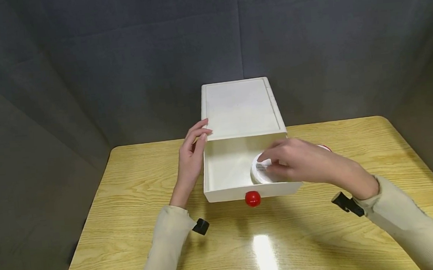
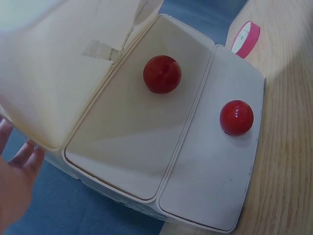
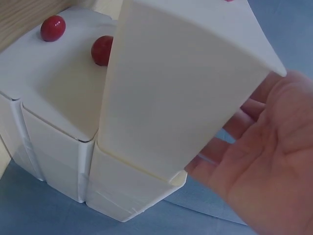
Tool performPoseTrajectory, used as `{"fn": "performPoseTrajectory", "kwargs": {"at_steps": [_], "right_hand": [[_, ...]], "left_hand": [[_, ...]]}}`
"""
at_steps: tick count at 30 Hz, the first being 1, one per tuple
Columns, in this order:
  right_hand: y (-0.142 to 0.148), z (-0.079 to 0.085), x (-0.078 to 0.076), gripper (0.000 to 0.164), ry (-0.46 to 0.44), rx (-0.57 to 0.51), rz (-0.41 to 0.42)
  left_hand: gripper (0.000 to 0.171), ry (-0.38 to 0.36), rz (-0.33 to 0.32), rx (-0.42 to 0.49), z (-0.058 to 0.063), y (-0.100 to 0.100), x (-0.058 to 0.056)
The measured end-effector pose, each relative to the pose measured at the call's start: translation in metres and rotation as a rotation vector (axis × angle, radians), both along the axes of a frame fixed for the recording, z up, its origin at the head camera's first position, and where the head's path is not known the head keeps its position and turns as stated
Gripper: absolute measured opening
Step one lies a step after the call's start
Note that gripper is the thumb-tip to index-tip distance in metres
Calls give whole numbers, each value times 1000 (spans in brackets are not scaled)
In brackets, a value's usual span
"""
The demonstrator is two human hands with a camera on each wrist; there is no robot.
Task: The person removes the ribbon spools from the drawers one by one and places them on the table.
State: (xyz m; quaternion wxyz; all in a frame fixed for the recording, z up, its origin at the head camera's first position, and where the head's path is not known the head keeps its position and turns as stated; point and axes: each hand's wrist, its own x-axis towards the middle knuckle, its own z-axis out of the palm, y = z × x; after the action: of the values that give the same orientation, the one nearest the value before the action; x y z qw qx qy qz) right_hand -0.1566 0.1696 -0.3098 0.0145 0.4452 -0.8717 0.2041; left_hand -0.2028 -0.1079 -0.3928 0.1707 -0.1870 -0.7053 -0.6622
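Observation:
A white drawer unit stands on the table with its top drawer pulled out. Inside the drawer, at its right side, lies a round white thing with grey markings on its face. My right hand, slightly blurred, reaches over the drawer's right wall. Its thumb and forefinger stand apart over the round thing, which the hand partly covers. In the right wrist view, the drawer wall hides the fingertips. My left hand rests its fingertips on the unit's top left edge.
Two lower drawers with red knobs show in the left wrist view. The open drawer has a red knob on its front. A round white thing with a pink rim stands on the wooden table. Dark curtains hang behind.

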Motion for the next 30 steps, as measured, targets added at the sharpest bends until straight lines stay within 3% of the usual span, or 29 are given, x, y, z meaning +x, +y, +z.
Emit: {"fn": "performPoseTrajectory", "kwargs": {"at_steps": [8,12,16,30], "right_hand": [[1,-1,0,32,-51,-17,-11],[1,-7,-3,44,-16,-65,36],[-2,-13,-9,44,24,-97,68],[-27,-20,-22,57,39,58,83]], "left_hand": [[23,1,8,-9,0,0,0],[23,8,13,-17,-1,0,-1],[24,11,16,-20,-1,0,-2],[23,7,9,-4,-2,-1,-1]]}}
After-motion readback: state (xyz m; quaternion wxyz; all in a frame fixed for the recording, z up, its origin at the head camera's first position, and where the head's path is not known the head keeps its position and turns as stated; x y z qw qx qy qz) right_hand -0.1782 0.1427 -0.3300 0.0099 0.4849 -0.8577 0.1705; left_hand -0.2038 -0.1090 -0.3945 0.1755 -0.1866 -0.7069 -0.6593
